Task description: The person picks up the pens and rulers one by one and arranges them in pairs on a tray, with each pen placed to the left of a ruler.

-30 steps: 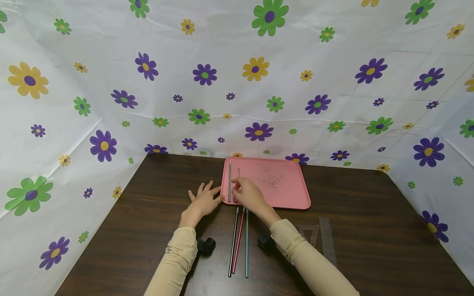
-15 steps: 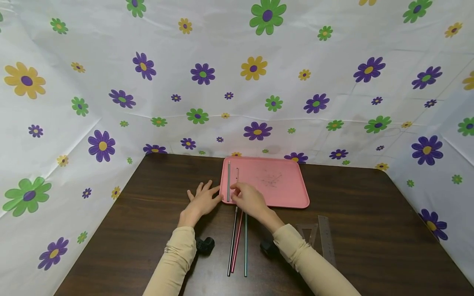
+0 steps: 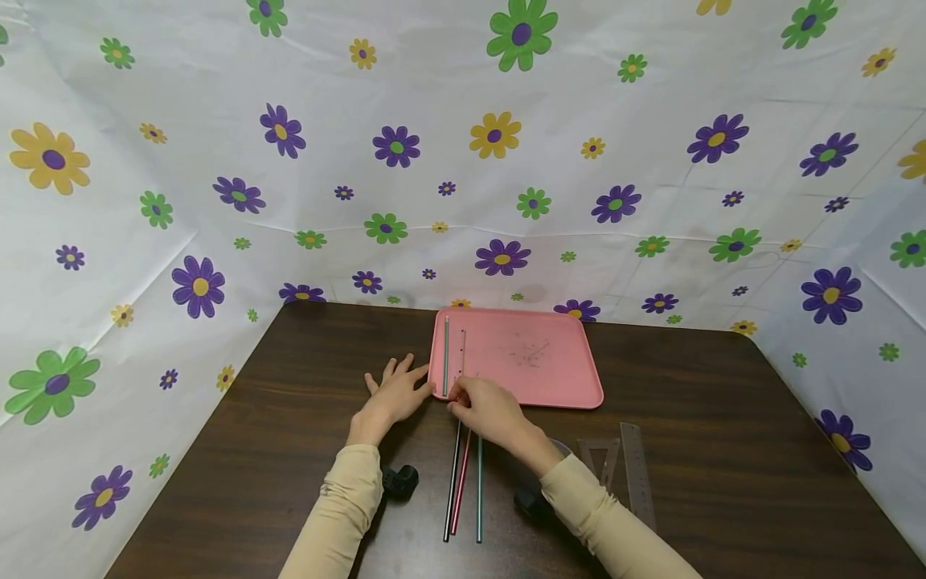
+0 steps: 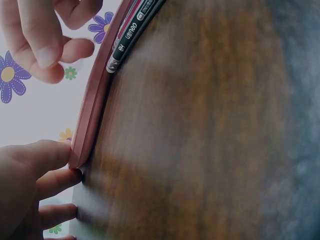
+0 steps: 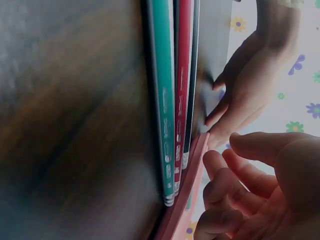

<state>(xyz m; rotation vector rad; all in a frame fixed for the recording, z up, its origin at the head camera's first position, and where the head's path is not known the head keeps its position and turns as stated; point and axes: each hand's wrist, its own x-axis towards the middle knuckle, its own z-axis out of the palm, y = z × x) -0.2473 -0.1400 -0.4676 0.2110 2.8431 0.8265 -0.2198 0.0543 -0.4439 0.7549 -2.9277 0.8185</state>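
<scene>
While the left hand [image 3: 394, 400] touched the left edge of the pink tray [image 3: 557, 378] with fingers spread, the right hand [image 3: 490, 412] hovered by its near rim, thumb apart from loosely bent fingers. The black pencil [image 3: 452, 482], red pencil [image 3: 462, 482] and green pencil [image 3: 480, 490] lay below, eraser ends just beside that rim.

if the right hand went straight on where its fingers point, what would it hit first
Probably the near end of the greenish pencil in the pink tray, just ahead of the right hand. Height is hard to judge; if raised, it could pass over and meet the left hand.
</scene>
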